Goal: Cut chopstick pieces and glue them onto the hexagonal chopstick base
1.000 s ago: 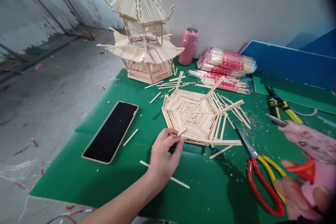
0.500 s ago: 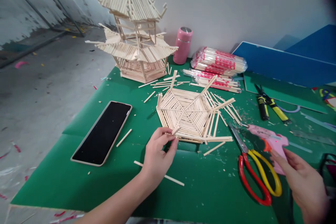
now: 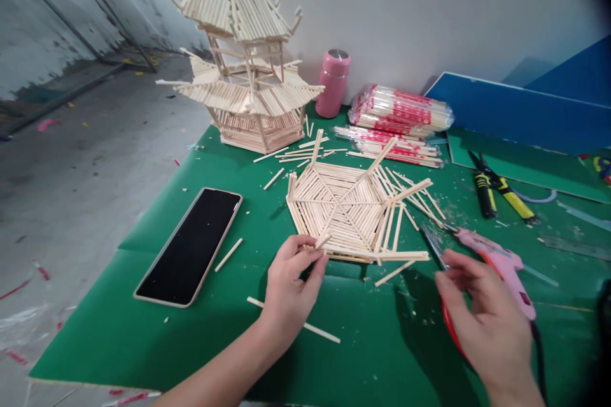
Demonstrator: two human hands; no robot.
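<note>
My left hand point(image 3: 292, 289) pinches a short wooden stick point(image 3: 323, 241) at the near-left corner of a hexagonal stick panel point(image 3: 340, 206). The panel lies flat, with paired sticks jutting from its corners. My right hand point(image 3: 489, 324) holds nothing; its fingers are curled but apart, hovering above the scissors point(image 3: 433, 245). It covers most of their red and yellow handles. Just beyond that hand, a pink glue gun point(image 3: 513, 267) lies on its side on the green table, its nozzle toward the panel.
A stick-built pagoda point(image 3: 255, 98) stands at the back left, a pink flask point(image 3: 333, 86) beside it. Wrapped chopstick bundles point(image 3: 401, 111) lie behind the panel. A phone point(image 3: 191, 245) rests at left, pliers point(image 3: 501, 187) at right. Loose sticks point(image 3: 322, 332) lie about the green tabletop point(image 3: 200, 350).
My right hand has let go of the glue gun and moved left over the scissors. The left hand keeps its pinch at the panel's corner.
</note>
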